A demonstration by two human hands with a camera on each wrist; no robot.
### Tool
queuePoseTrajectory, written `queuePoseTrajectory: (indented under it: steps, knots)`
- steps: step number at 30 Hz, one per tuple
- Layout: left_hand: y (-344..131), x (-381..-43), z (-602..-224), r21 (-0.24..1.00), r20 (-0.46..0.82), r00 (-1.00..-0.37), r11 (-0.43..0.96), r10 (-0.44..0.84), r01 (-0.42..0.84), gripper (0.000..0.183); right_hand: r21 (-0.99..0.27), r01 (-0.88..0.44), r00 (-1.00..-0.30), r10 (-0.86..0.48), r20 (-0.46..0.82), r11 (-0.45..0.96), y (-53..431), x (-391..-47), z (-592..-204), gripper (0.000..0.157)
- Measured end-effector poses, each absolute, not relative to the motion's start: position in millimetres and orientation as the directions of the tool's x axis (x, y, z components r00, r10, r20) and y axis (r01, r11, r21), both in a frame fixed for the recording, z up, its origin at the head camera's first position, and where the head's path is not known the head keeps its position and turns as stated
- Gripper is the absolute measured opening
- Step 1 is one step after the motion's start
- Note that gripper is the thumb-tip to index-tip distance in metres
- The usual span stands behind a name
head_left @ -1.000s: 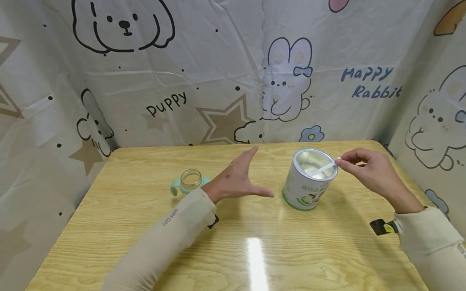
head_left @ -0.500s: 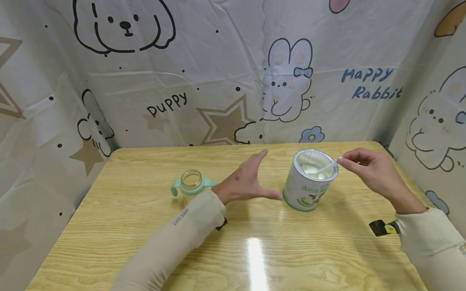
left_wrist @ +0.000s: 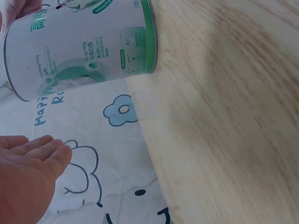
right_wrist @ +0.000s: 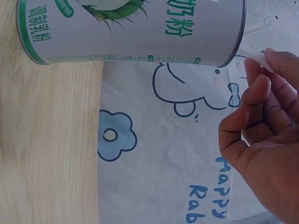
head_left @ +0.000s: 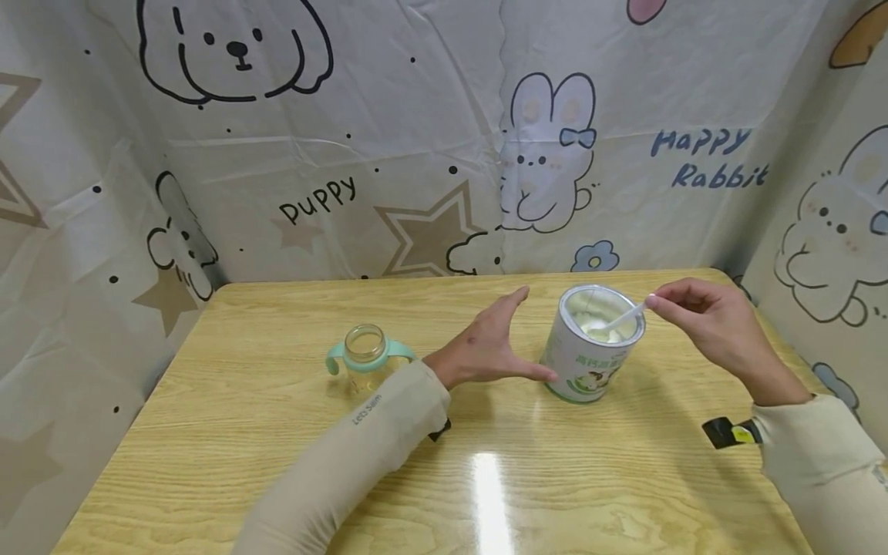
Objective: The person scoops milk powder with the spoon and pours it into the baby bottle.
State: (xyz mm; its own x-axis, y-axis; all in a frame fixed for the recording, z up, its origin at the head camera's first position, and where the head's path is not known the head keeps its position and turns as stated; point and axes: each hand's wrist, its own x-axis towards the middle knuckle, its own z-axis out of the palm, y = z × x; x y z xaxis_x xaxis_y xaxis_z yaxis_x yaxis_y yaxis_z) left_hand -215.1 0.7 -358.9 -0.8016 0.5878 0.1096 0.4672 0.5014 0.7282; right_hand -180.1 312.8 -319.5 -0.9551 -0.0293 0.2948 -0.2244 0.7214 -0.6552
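Note:
An open milk powder can (head_left: 583,366), white with green print, stands upright on the table in the head view. My right hand (head_left: 714,331) pinches the end of a white scoop handle (head_left: 627,314) at the can's right rim; the scoop's other end dips into the pale powder (head_left: 603,330). On the can's left, my left hand (head_left: 489,343) is held with thumb and fingers spread wide, the thumb tip at the can's lower side. Whether the thumb touches is hard to tell; in the left wrist view the fingers (left_wrist: 46,154) are apart from the can (left_wrist: 84,51).
A baby bottle (head_left: 365,358) with mint green handles and no lid stands left of my left forearm, which partly covers it. The wooden table (head_left: 229,432) ends at a printed cloth (head_left: 416,116) hung behind and along both sides.
My left hand has moved right, up to the can, uncovering more of the bottle. The scoop's handle has tilted more steeply, with my right hand almost in place.

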Motion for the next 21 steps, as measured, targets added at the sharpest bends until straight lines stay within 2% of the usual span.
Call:
queuePoseTrajectory:
  steps: [16,21]
  knots:
    - [33.7,-217.2,-370.2,0.833,0.130,-0.829,0.393,0.544,0.389,0.121,-0.652,-0.248,-0.945,-0.031,0.325,0.717,311.3,-183.2,-318.0,0.025]
    - [48.1,-216.2,-373.5,0.860,0.154,-0.838,0.347,0.523,0.375,0.119,-0.640,-0.305,-0.928,-0.069,0.366,0.705,307.8,-184.4,-317.5,0.020]
